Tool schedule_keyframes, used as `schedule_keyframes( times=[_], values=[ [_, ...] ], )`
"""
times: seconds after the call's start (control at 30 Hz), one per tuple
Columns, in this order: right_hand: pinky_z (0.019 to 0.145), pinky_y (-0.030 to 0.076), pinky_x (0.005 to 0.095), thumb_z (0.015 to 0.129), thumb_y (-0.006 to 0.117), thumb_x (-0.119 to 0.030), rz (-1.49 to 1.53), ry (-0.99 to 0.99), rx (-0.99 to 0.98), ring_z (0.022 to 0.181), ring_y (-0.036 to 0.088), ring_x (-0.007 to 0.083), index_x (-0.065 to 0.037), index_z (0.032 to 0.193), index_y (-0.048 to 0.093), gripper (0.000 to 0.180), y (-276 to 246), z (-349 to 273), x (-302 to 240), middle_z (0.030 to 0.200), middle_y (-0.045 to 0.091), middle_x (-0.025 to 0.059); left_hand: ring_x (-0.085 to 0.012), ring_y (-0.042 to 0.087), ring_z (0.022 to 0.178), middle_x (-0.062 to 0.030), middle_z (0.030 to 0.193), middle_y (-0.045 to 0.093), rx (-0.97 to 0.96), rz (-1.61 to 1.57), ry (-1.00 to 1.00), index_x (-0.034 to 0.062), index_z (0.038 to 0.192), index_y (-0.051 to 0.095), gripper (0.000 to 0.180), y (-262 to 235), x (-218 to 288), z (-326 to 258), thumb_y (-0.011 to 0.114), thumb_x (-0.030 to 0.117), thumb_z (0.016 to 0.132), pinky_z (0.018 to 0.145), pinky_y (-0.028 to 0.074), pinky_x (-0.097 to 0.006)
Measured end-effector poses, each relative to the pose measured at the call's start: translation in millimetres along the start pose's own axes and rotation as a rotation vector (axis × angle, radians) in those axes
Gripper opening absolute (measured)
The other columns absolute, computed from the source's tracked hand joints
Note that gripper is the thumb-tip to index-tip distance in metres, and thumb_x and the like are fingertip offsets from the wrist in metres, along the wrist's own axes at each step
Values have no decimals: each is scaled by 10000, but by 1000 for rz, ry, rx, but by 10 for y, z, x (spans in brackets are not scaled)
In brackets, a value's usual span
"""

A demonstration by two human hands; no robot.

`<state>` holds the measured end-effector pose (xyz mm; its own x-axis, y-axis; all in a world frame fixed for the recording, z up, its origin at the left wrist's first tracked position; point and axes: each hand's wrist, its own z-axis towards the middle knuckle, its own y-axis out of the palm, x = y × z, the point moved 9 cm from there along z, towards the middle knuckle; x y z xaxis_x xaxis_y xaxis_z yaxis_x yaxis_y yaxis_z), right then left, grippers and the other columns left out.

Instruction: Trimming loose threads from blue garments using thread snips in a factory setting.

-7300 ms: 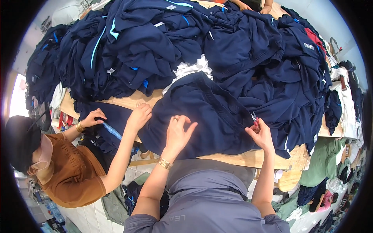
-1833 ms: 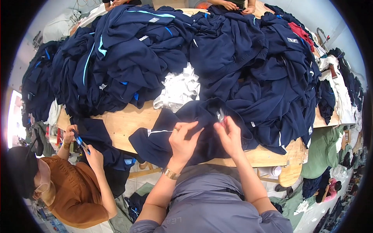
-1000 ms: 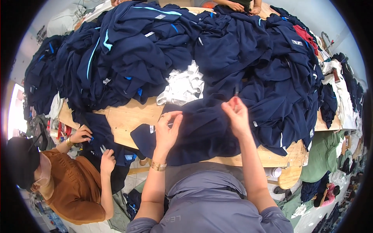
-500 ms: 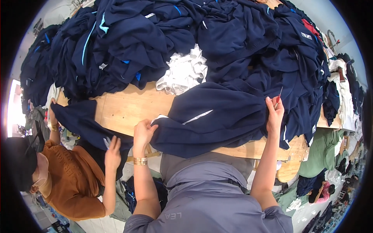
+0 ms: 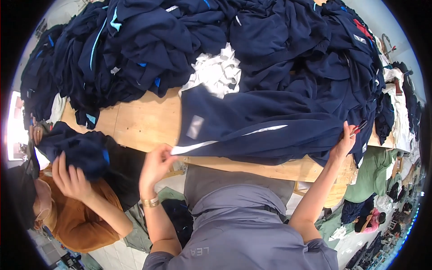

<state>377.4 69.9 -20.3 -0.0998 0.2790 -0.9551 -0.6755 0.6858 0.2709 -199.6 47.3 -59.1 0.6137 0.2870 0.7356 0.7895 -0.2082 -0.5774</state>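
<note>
A navy garment (image 5: 252, 110) with a white stripe and a pale rectangular patch lies stretched sideways on the table in front of me. My left hand (image 5: 155, 164) pinches its left corner, where the white stripe ends. At the other end, my right hand (image 5: 344, 141) is closed at the garment's edge. That hand also holds a small red-handled cutting tool (image 5: 357, 129), its dark tip pointing up and right; whether it is snips or scissors is not clear. Just behind the garment sits a heap of white fabric strips (image 5: 215, 72).
Large piles of navy garments (image 5: 148, 45) cover the far side of the wooden table (image 5: 139, 119). At my left a co-worker in a brown top (image 5: 87, 216) handles a dark navy cloth (image 5: 81, 146). Green fabric (image 5: 371, 173) hangs at the right.
My hands have moved apart, the left one leftward, the right one rightward and down. The garment is pulled longer and now shows its pale patch. The co-worker's cloth has been bunched up.
</note>
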Motion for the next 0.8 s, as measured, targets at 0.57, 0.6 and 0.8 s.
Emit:
schedule_keyframes(
  times=[0.57,0.6,0.8],
  values=[
    [663,429,193,849,612,-25,-3,98,57,683,500,45,-122,779,491,170,-164,-191,185,725,504,-56,-304,555,957,-160,973,589,128,133,252,33,1004,569,387,501,513,379,745,201,703,816,453,-376],
    [659,382,178,853,602,-17,8,76,-71,681,453,35,-123,774,463,192,14,-237,58,716,455,-64,-293,549,987,-147,1097,560,92,84,395,52,1076,557,497,633,827,371,779,229,669,793,469,-366],
    [668,292,234,788,524,-8,433,-130,-388,701,354,90,-77,850,313,230,748,-1007,-979,770,350,15,-374,559,970,-203,1182,486,-186,12,655,114,1342,362,838,1507,2177,-102,784,199,623,797,490,-418]
  ],
)
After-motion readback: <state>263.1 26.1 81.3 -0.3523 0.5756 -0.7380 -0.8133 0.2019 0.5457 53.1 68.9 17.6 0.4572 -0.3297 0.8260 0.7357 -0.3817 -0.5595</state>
